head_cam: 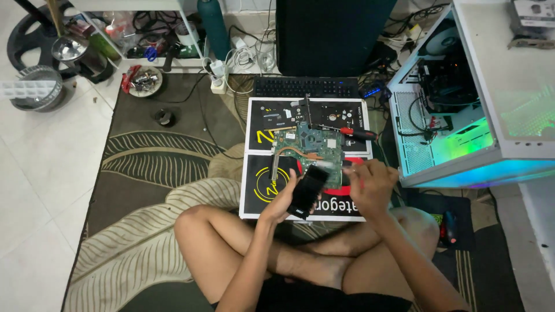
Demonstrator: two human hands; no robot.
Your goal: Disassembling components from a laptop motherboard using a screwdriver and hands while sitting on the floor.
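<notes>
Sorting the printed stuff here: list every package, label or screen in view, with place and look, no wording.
Flat box: under the circuit board, black with yellow and red print.
Phone: in the left hand, dark, screen off.
Monitor: top centre, black, blank.
PC case: right, white, green-blue glow.

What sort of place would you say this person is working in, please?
Probably a home room used for computer repair: the person sits cross-legged on a rug, with a bare circuit board on a mat and an open, lit computer case alongside.
</notes>
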